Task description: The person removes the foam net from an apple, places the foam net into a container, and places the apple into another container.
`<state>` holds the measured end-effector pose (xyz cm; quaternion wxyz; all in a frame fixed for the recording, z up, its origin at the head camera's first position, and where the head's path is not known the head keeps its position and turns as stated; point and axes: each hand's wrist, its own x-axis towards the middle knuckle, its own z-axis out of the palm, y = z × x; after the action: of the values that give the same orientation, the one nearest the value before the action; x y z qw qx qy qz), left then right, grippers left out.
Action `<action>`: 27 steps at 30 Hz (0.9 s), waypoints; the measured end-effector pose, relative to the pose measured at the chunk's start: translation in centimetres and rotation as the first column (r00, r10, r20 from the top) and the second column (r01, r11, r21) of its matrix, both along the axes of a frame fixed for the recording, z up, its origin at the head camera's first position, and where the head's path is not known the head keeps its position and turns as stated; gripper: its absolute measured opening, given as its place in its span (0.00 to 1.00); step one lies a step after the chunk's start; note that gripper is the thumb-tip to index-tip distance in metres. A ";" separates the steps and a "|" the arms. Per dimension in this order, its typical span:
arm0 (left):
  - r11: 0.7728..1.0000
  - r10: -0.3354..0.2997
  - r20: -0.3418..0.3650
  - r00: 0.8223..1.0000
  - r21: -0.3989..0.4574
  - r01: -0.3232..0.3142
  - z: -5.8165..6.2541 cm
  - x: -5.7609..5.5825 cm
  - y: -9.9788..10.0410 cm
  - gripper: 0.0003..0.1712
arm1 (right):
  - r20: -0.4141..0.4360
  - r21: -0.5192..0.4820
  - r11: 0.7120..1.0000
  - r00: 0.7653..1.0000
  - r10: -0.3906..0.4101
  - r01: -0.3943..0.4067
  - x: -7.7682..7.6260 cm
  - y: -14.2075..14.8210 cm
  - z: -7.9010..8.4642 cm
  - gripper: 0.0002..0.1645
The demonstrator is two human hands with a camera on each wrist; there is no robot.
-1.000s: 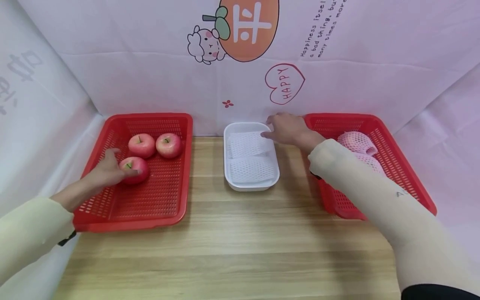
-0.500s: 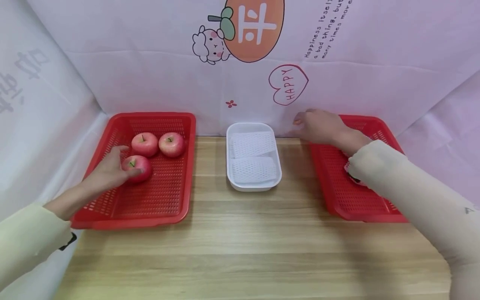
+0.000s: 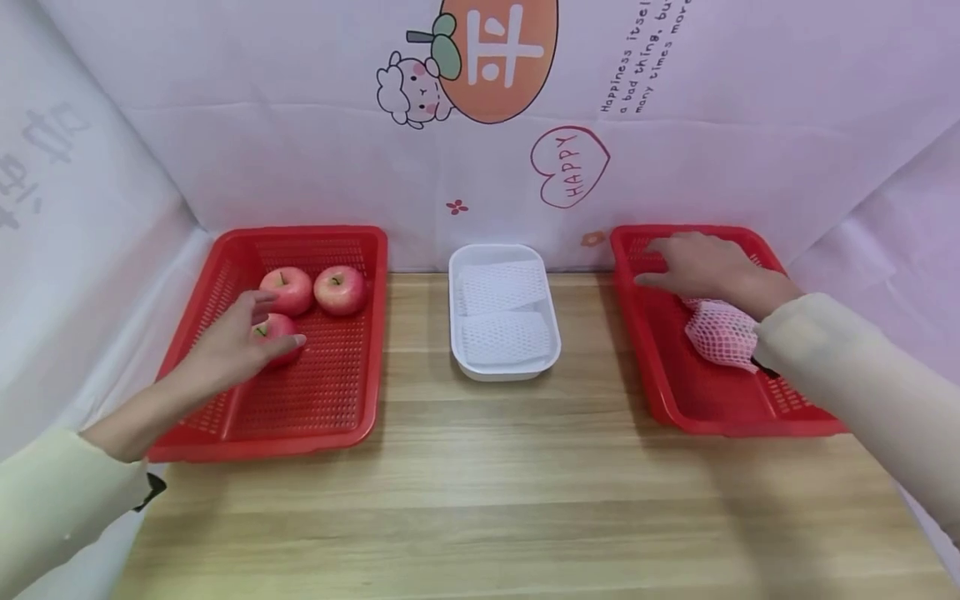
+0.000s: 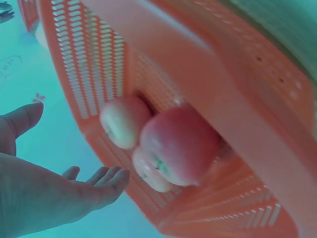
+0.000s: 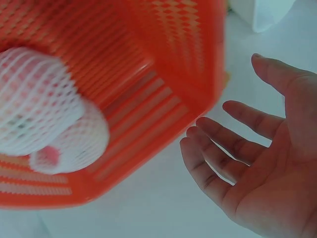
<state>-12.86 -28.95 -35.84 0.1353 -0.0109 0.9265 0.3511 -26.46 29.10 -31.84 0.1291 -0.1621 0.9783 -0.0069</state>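
My left hand (image 3: pixel 231 343) hovers over the left red basket (image 3: pixel 367 367), thumb and fingers spread and nothing held. Beneath it, partly hidden, is the nearest apple (image 3: pixel 283 340); two more apples, a left one (image 3: pixel 288 290) and a right one (image 3: pixel 341 290), sit behind. In the left wrist view that hand (image 4: pixel 59 191) is apart from the fruit. Over the right red basket (image 3: pixel 652 392) my right hand (image 3: pixel 705 268) is held with loose, empty fingers. Below its wrist lies an apple in a white foam net (image 3: pixel 722 333); the right wrist view shows another netted apple (image 5: pixel 81 144).
Between the baskets stands a white tray (image 3: pixel 504 375) with two white foam net sleeves (image 3: pixel 504 312) lying flat in it. The wooden table (image 3: pixel 480 483) stretches in front. White printed cloth (image 3: pixel 300 142) hangs behind and at both sides.
My right hand has moved right, from the white tray's edge to above the right basket. The left hand has lifted slightly off the nearest apple. The apples and tray stay put.
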 end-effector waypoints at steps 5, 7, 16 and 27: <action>1.000 -0.029 -0.024 0.999 0.001 0.029 0.6 0.6 1.3 0.55 | 0.000 0.019 1.000 1.000 0.015 -0.015 0.2 2.6 -0.5 0.36; 0.999 -0.040 -0.029 0.999 0.006 0.040 0.7 0.7 1.7 0.55 | 0.009 0.033 0.999 1.000 0.018 -0.019 0.3 3.7 -0.7 0.38; 0.995 -0.098 -0.113 0.989 0.024 0.102 1.3 1.6 3.9 0.48 | 0.098 0.008 0.998 0.993 -0.059 0.058 1.2 9.4 -2.3 0.47; 0.988 -0.132 -0.087 0.987 0.068 0.138 1.6 2.7 6.3 0.47 | 0.182 0.009 0.993 0.976 -0.116 0.117 2.0 13.0 -4.6 0.49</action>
<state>-10.11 -22.69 -34.21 0.1209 0.0712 0.9162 0.3753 -24.45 42.13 -36.42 0.2170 -0.1033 0.9702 -0.0303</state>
